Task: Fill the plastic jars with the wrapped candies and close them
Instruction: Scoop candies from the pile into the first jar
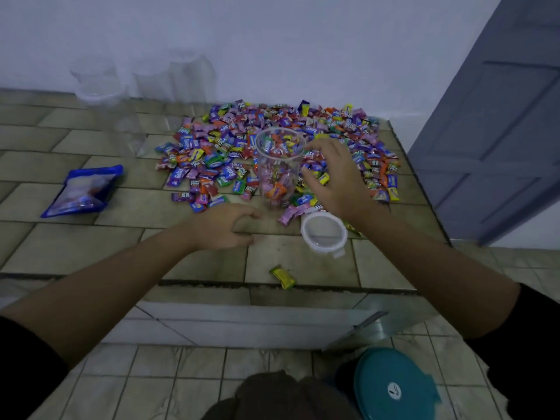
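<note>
Clear, smooth plastic in the jar [280, 165] and the whitish translucent lid [323, 233], glossy printed film on the candies [212, 159] and the blue bag [85, 192]. Glazed, faintly shiny tile with dark grout on the counter [91, 244]. Smooth teal plastic on the tub lid [394, 386], matt paint on the wall [303, 40] and door [500, 131].

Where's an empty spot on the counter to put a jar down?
Bare tiles lie at the front left, between the blue bag and the counter edge, left of the left hand. A smaller patch lies between the lid and the stray yellow candy. The candy pile around the jar is crowded.
</note>
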